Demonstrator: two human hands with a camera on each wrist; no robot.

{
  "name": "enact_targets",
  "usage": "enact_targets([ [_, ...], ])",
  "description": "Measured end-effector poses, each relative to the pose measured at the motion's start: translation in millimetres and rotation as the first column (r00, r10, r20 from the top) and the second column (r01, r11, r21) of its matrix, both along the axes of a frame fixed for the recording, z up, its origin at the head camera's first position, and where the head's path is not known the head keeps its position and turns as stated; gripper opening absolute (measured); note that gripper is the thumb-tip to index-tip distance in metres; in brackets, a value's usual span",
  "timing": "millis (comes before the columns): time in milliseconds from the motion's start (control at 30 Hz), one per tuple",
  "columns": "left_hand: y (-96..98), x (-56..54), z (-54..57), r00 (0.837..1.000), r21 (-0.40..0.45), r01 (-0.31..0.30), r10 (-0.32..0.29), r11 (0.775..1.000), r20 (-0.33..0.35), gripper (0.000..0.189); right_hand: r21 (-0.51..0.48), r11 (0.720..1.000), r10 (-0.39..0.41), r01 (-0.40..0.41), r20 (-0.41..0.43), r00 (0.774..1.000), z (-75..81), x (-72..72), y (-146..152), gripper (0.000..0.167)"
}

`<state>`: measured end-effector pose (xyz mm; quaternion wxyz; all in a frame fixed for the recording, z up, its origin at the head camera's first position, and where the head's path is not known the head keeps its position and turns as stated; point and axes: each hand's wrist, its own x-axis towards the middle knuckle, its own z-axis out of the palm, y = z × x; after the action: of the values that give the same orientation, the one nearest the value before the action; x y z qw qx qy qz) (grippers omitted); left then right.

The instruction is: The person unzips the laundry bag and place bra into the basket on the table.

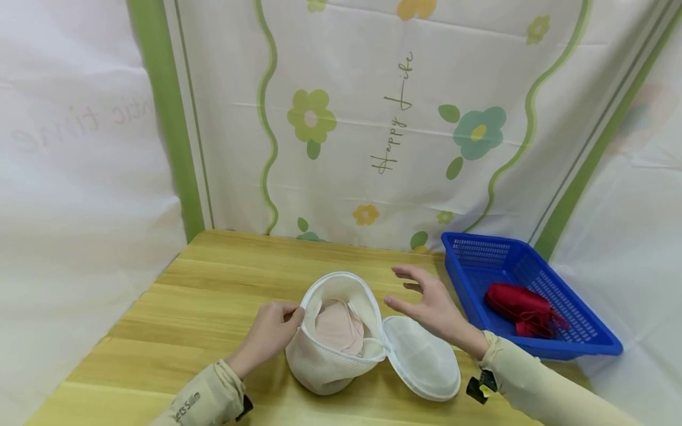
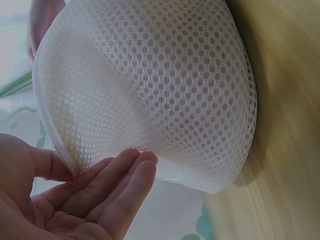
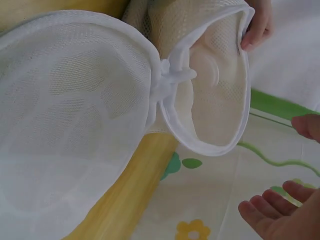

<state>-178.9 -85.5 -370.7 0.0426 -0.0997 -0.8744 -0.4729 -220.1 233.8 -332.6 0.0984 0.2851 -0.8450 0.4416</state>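
Observation:
A white mesh laundry bag (image 1: 326,370) stands on the table with its round mouth open upward. Its lid (image 1: 423,358) is folded back to the right and lies on the tabletop, joined to the bag at the rim. Inside lies a pale pink padded garment (image 1: 338,325), perhaps a bra; its full shape is hidden. My left hand (image 1: 270,332) pinches the left side of the rim between thumb and fingers, as the left wrist view shows. Above the lid, my right hand (image 1: 431,302) hovers with fingers spread, touching nothing.
A blue plastic basket (image 1: 565,299) stands at the right of the wooden table (image 1: 213,296), holding a dark red satiny item (image 1: 519,305) with ties. A flower-print curtain (image 1: 341,189) hangs behind the table, and white sheets hang on both sides.

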Motion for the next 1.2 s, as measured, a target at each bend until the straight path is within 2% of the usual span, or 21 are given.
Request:
enact_targets([
  [200, -1.2, -0.3, -0.1, 1.000, -0.002, 0.002, -0.002, 1.000, 0.006, 0.033, 0.075, 0.988, 0.144, -0.135, -0.131, 0.981, -9.6, 1.0, -15, 0.059],
  [333, -1.1, -0.7, -0.1, 1.000, -0.008, 0.003, -0.003, 1.000, 0.001, 0.033, 0.095, 0.976, 0.208, -0.195, -0.153, 0.966, -14.5, 2.2, -20, 0.058],
  [600, -0.3, -0.6, -0.6, 1.000, -0.006, 0.005, -0.005, 1.000, -0.003, 0.034, -0.015, 0.956, 0.292, -0.292, -0.040, 0.956, -37.6, 5.3, -36, 0.055],
  [800, -0.5, 0.0, -3.9, 1.000, 0.002, 0.018, -0.018, 1.000, -0.004, 0.031, -0.020, 0.946, 0.324, -0.323, 0.046, 0.945, -55.3, 9.6, -46, 0.060],
  [933, -0.3, -1.0, -6.3, 1.000, 0.007, 0.008, -0.008, 1.000, 0.011, 0.029, -0.009, 0.953, 0.301, -0.302, 0.118, 0.946, -59.5, 8.9, -51, 0.065],
  [1200, 1.3, -3.4, -5.6, 1.000, 0.000, 0.001, -0.001, 1.000, 0.006, 0.034, -0.005, 0.954, 0.296, -0.299, 0.155, 0.942, -59.9, 5.6, -60, 0.071],
])
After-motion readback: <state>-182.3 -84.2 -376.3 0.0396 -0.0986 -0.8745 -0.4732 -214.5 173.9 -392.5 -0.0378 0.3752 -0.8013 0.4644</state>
